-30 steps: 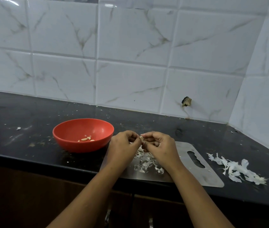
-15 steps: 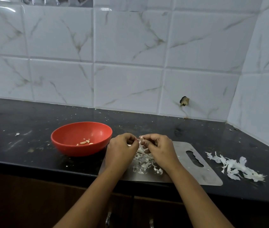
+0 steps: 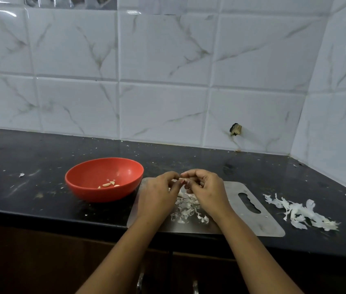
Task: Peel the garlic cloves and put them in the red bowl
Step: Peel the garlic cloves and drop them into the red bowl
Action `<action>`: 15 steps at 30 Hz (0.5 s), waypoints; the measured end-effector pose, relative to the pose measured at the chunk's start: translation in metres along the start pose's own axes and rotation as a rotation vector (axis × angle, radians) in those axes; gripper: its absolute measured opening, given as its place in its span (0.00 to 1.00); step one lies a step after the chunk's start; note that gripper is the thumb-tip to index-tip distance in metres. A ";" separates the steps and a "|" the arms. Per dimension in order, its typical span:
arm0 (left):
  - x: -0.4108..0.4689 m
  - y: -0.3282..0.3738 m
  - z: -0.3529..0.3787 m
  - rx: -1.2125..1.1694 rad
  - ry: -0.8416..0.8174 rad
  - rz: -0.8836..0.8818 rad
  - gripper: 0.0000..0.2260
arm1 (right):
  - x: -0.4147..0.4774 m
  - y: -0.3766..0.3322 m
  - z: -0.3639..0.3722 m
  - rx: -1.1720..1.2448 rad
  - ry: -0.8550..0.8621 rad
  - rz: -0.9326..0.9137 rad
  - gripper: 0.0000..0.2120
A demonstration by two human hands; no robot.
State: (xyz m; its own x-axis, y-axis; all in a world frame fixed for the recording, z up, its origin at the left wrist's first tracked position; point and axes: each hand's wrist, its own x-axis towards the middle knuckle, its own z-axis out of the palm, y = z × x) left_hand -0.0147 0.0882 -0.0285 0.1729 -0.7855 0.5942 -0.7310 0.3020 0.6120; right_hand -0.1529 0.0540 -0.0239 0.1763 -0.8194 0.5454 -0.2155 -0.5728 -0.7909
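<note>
Peeling a clove (image 3: 181, 179) above the board (image 3: 270, 225).
Left hand (image 3: 157, 195) and right hand (image 3: 207, 188) pinch it, so skins (image 3: 185, 211) drop there; bowl (image 3: 104, 197) stands just beside.

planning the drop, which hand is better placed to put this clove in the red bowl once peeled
Probably the left. Both hands pinch the garlic clove, but the left hand sits beside the red bowl; the right hand would have to cross it.
</note>
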 end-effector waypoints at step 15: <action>0.000 0.003 0.000 -0.026 -0.080 0.014 0.14 | -0.003 0.000 0.002 -0.236 -0.142 -0.145 0.06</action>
State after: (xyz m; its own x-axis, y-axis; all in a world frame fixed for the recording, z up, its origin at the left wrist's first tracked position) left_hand -0.0167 0.0895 -0.0269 0.1084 -0.8213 0.5601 -0.7156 0.3266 0.6174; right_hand -0.1514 0.0565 -0.0258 0.3500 -0.7272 0.5905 -0.3927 -0.6862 -0.6124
